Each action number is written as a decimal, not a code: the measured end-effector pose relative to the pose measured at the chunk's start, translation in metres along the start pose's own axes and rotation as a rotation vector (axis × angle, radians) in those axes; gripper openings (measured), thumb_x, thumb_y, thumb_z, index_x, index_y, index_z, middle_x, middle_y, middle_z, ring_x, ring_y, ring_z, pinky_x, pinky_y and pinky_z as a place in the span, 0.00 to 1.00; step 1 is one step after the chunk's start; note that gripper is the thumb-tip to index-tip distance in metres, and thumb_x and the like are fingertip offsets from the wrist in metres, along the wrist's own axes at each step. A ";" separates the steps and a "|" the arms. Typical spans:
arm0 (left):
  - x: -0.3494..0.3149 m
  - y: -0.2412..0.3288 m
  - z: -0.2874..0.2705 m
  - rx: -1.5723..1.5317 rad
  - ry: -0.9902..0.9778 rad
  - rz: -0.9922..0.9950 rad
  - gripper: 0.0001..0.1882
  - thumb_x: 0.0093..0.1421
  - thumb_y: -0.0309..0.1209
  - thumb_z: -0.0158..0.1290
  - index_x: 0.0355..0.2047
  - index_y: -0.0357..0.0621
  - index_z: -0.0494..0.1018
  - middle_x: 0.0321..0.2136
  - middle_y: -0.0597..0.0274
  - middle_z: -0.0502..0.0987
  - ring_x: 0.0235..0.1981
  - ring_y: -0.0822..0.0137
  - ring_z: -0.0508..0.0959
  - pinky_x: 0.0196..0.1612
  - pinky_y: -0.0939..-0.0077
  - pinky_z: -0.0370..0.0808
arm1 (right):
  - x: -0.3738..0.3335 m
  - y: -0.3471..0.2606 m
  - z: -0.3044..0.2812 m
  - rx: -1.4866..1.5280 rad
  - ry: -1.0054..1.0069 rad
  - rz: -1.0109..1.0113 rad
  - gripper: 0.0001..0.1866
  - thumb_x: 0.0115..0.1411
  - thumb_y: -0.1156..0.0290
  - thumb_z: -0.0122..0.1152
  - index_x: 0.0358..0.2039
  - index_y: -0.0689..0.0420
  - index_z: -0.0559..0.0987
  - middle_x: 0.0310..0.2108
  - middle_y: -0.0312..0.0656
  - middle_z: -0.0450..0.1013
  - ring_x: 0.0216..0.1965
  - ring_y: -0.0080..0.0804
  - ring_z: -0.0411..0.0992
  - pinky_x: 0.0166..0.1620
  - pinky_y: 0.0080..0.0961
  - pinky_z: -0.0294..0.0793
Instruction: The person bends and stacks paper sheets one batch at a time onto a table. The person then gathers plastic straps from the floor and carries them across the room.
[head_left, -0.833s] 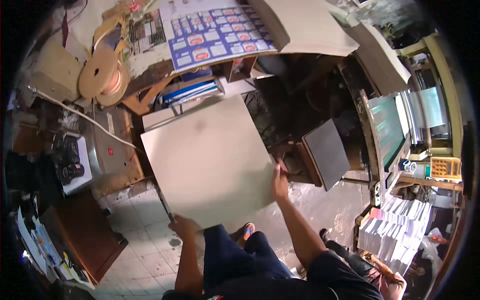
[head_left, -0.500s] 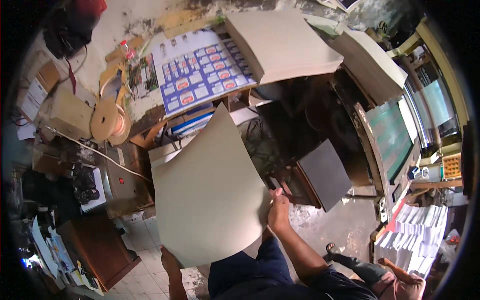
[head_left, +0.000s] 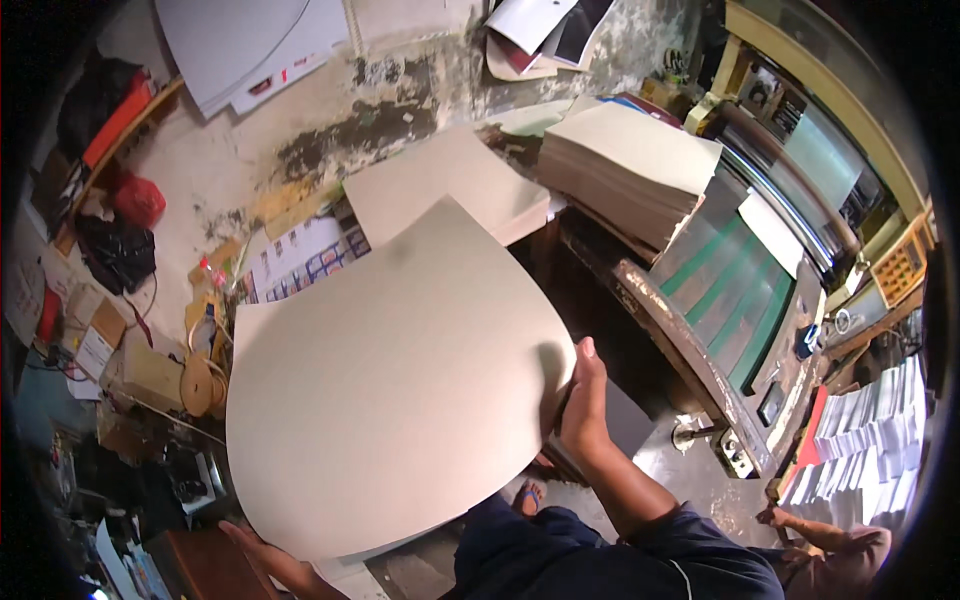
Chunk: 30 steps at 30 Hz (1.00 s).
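Observation:
I hold a large, pale cream sheet of board or thick paper (head_left: 400,390) in front of my body, its sides bowed and its far corner pointing at the bench. My right hand (head_left: 585,405) grips the right edge, thumb up along it and the other fingers mostly hidden. At the near left corner, my left hand (head_left: 262,556) supports the lower edge, part of its fingers out of sight behind the sheet. Past the sheet lies a low stack of similar board (head_left: 450,175), and a taller stack (head_left: 630,150) stands right of it.
A machine with a green-striped feed table (head_left: 730,290) and rollers stands at the right. Below it are stacks of white paper (head_left: 870,440) and another person's arm (head_left: 815,530). Printed blue sheets (head_left: 320,260) and a spool (head_left: 203,385) lie left of the board stack.
My view has swung up and toward the right, bringing more wall and machine into sight. The sheet looks larger and nearer, still between both hands.

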<state>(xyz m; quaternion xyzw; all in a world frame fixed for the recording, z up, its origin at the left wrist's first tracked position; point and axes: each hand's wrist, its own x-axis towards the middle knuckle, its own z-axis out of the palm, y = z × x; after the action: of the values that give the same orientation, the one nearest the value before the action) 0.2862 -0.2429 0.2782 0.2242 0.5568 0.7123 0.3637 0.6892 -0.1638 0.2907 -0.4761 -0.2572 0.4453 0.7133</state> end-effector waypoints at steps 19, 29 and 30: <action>0.414 -0.025 0.432 -0.099 -0.535 0.300 0.37 0.69 0.51 0.36 0.69 0.39 0.44 0.68 0.51 0.47 0.67 0.60 0.54 0.67 0.66 0.51 | 0.165 0.025 0.116 0.111 0.297 -0.507 0.19 0.63 0.65 0.54 0.50 0.65 0.73 0.42 0.38 0.72 0.45 0.25 0.67 0.49 0.24 0.65; 0.621 -0.246 0.616 1.273 -1.022 0.558 0.38 0.63 0.63 0.39 0.32 0.32 0.73 0.24 0.45 0.73 0.30 0.51 0.75 0.39 0.59 0.70 | 0.252 0.203 0.192 -0.282 0.073 0.390 0.24 0.68 0.55 0.49 0.52 0.65 0.71 0.45 0.41 0.73 0.48 0.27 0.68 0.52 0.24 0.66; 0.607 -0.273 0.619 1.398 -1.033 0.603 0.38 0.63 0.63 0.39 0.30 0.33 0.72 0.23 0.43 0.72 0.30 0.48 0.74 0.39 0.57 0.70 | 0.261 0.217 0.178 -0.411 0.124 0.591 0.26 0.65 0.50 0.53 0.42 0.65 0.77 0.34 0.41 0.77 0.38 0.26 0.71 0.43 0.24 0.71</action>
<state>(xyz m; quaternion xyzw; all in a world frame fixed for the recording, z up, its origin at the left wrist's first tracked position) 0.4230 0.6447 0.1382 0.8191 0.5470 0.0897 0.1478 0.5866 0.1787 0.1526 -0.6893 -0.1487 0.5416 0.4576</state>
